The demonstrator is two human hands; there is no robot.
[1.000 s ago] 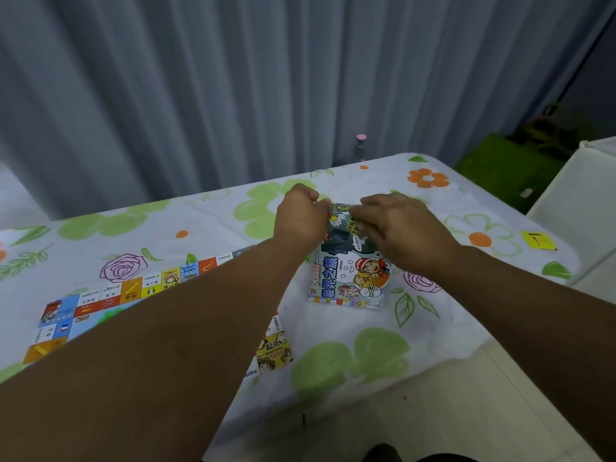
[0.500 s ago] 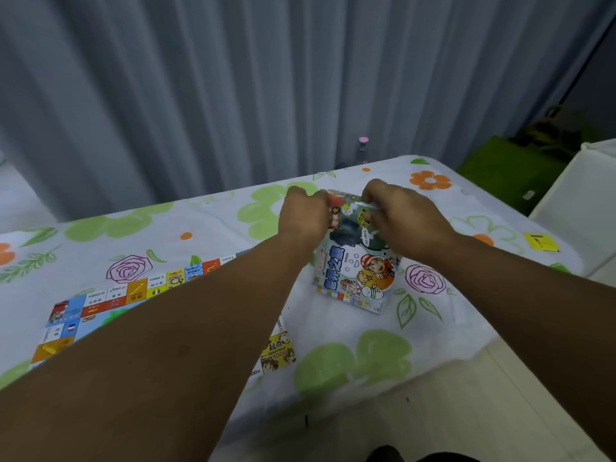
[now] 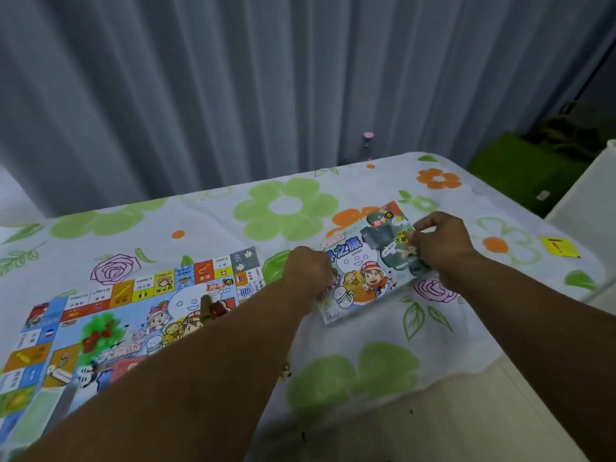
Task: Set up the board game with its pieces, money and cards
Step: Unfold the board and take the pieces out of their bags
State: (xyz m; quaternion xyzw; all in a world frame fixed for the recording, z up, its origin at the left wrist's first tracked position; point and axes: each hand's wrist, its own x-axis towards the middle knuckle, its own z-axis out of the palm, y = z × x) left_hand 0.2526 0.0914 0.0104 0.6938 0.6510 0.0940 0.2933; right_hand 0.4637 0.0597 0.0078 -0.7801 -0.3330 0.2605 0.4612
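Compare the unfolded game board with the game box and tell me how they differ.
Place: the game board lies spread on the left, partly under the left forearm; the game box sits to its right. Size: the board is far larger than the box. Handling: no hand holds the board; the left hand and right hand grip the box's ends. Shared: both carry light-blue cartoon snowman artwork.

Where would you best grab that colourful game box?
By its opposite side edges, from left and right, where the left hand and right hand grip it. The game box lies flat and wide on the tablecloth, so one hand from above likely could not span it.
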